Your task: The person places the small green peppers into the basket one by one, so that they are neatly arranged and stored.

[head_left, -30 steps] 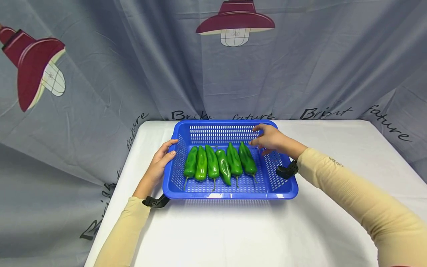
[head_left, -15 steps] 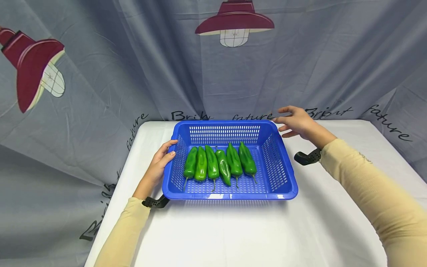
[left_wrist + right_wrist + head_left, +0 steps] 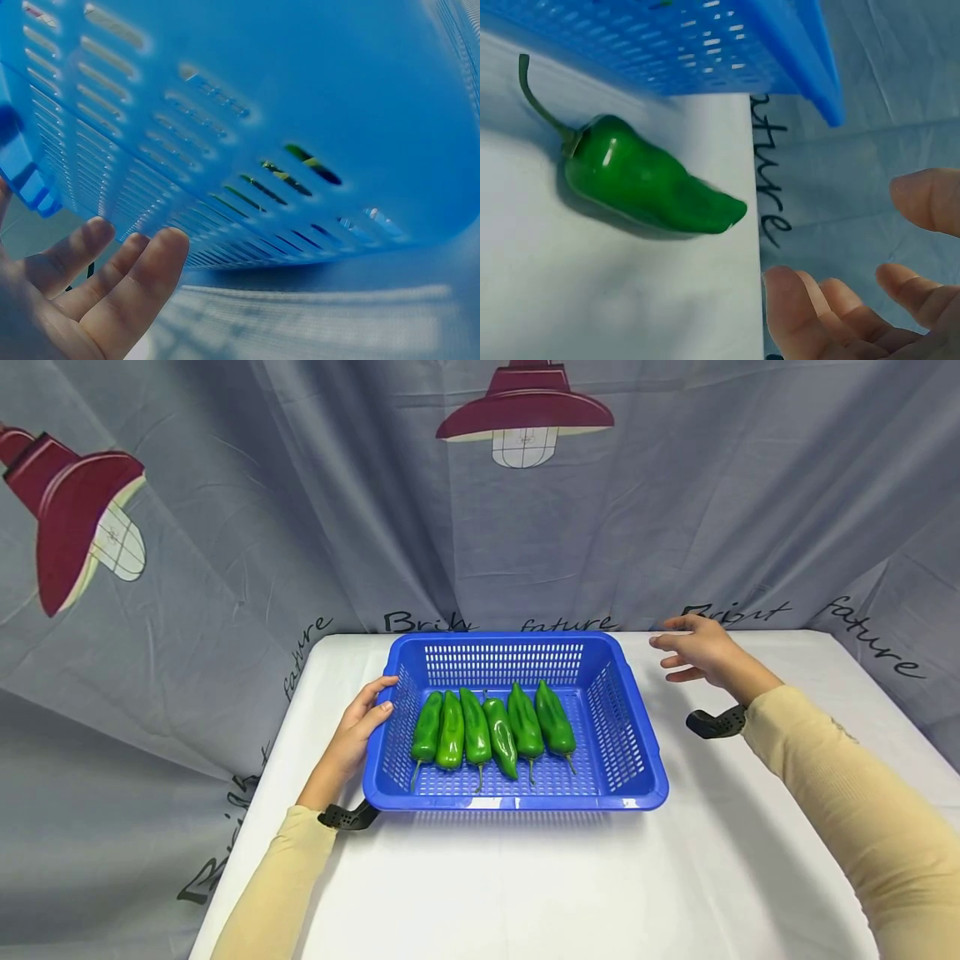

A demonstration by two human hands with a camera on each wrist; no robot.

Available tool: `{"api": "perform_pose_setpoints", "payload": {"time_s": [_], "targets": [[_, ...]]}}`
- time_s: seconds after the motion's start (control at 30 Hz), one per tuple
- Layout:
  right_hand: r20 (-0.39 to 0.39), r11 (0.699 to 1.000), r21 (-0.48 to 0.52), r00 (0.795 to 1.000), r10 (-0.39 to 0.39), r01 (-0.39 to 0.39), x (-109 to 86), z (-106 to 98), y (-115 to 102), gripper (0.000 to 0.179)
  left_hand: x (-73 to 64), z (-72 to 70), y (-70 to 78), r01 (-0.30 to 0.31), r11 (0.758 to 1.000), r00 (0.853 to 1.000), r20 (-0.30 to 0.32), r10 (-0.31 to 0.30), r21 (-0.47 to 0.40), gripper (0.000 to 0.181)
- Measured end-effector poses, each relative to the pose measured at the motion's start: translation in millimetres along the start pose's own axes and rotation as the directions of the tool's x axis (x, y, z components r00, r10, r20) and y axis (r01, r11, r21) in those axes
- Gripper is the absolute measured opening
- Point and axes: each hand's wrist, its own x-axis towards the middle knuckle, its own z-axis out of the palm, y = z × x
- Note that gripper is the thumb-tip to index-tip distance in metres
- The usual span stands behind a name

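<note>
A blue plastic basket (image 3: 517,803) with slotted walls stands on the white table. Several green peppers (image 3: 477,727) lie side by side in it, mostly stems toward me. My left hand (image 3: 351,731) holds the basket's left rim, thumb and forefinger over the edge; in the left wrist view its other fingers (image 3: 139,292) extend along the outer wall. To the basket's right, my right hand (image 3: 701,652) hovers with fingers spread, holding nothing. In the right wrist view another green pepper (image 3: 645,180) lies on the table outside the basket, near that hand; I cannot make it out in the head view.
The white-covered table (image 3: 480,885) extends in front of the basket and to its right. A grey curtain (image 3: 360,510) with printed red lamps and lettering hangs along the back and sides.
My right hand has come out of the basket's right side, passed over the rim and moved right beyond it. The left hand and the peppers inside stay put.
</note>
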Motion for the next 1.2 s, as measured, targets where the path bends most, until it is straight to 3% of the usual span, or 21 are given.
{"api": "perform_pose_setpoints", "payload": {"time_s": [0.33, 0.83, 1.2], "targets": [[0.006, 1.000, 0.008, 1.000, 0.021, -0.021, 6.9, 1, 21, 0.076, -0.4, 0.4, 1.0, -0.003, 1.000, 1.000, 0.002, 0.003, -0.020, 0.040], [0.058, 0.997, 0.023, 0.996, 0.074, -0.075, 22.1, 27, 54, 0.081, -1.7, 0.9, 1.5, -0.007, 1.000, 1.000, -0.008, 0.007, 0.007, 0.039], [0.066, 0.995, 0.037, 0.994, 0.090, -0.092, 28.5, 38, 62, 0.077, -0.6, 1.5, 1.3, -0.001, 1.000, 1.000, -0.009, 0.001, 0.011, 0.039]]}}
